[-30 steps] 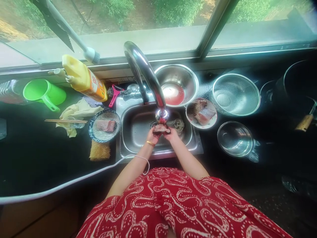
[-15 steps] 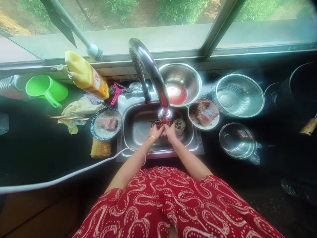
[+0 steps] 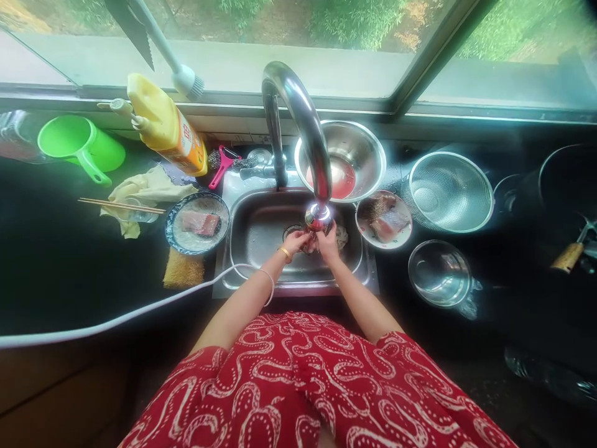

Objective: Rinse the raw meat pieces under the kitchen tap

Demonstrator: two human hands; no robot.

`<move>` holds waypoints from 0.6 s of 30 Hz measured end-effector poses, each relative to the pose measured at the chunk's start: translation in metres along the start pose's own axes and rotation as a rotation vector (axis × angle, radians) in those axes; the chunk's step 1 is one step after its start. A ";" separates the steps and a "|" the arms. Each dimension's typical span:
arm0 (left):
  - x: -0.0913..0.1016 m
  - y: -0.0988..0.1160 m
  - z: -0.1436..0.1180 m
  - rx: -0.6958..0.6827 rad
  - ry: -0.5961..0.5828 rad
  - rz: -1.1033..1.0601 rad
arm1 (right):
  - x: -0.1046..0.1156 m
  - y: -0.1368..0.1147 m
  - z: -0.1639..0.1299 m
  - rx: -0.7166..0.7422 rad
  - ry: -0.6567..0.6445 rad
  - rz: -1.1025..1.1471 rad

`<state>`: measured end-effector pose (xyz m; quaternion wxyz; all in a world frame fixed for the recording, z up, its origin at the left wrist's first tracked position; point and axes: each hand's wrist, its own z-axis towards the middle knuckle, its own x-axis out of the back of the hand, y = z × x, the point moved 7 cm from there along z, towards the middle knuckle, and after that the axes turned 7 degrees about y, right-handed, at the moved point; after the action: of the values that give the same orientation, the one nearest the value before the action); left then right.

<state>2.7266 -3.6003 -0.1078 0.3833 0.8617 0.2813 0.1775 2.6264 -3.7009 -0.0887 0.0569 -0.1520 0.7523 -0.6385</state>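
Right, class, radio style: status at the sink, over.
Left hand and right hand together under the faucet, closed round a dark red piece of meat. All over the sink. A rag lies right beside them.

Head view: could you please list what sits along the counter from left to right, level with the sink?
Green cup → chopsticks → patterned plate with meat → sink → small plate of meat → mesh strainer → wooden handle.
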 end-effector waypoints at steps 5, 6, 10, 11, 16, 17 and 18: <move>0.004 0.006 -0.003 -0.082 0.042 0.324 | 0.002 0.004 -0.010 -0.011 -0.013 -0.036; 0.006 0.012 -0.004 -0.165 0.079 0.447 | 0.003 0.003 -0.011 -0.015 -0.008 -0.047; 0.006 0.032 -0.008 -0.394 0.135 0.805 | 0.006 -0.005 -0.007 -0.030 0.007 -0.021; 0.007 0.034 -0.008 -0.400 0.135 0.821 | 0.007 -0.005 -0.005 -0.056 0.013 0.016; 0.018 0.032 -0.001 -0.196 0.144 0.479 | 0.009 0.011 -0.002 -0.309 0.043 0.288; 0.017 0.029 0.000 -0.148 0.115 0.378 | 0.010 0.014 -0.002 -0.340 0.051 0.326; 0.014 0.025 0.000 -0.118 0.080 0.290 | 0.010 0.016 -0.002 -0.359 0.060 0.353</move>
<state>2.7460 -3.6057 -0.0874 0.3921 0.8614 0.1582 0.2816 2.6137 -3.6999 -0.1030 0.1173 -0.0069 0.8698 -0.4791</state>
